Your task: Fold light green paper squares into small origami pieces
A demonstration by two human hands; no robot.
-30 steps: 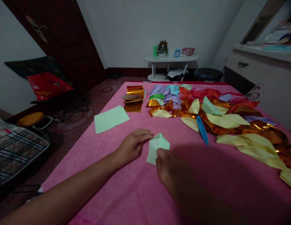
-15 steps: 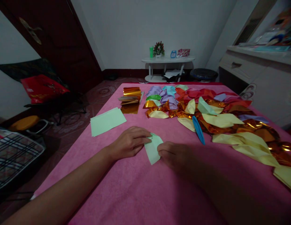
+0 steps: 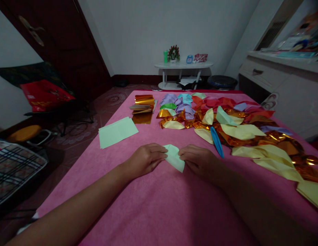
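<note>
A pale green sheet of paper [image 3: 175, 159], partly folded, is held between both hands over the pink cloth [image 3: 148, 208]. My left hand [image 3: 148, 158] pinches its upper left edge with the fingertips. At the paper's right edge, my right hand [image 3: 197, 160] grips it between thumb and fingers. Farther left lies a stack of flat pale green sheets [image 3: 118, 132]. To the right of my right hand rests a narrow blue folded paper [image 3: 216, 141].
Folded papers in gold foil, red, purple and yellow [image 3: 242, 131] cover the right side of the table. A pile of gold foil sheets [image 3: 143, 109] lies at the back left. Beyond stand a white side table [image 3: 184, 65] and a chair with a red bag [image 3: 46, 95].
The green paper has turned, its lower corner swinging right and upward. My right hand has moved a little right and up; my left hand has shifted slightly.
</note>
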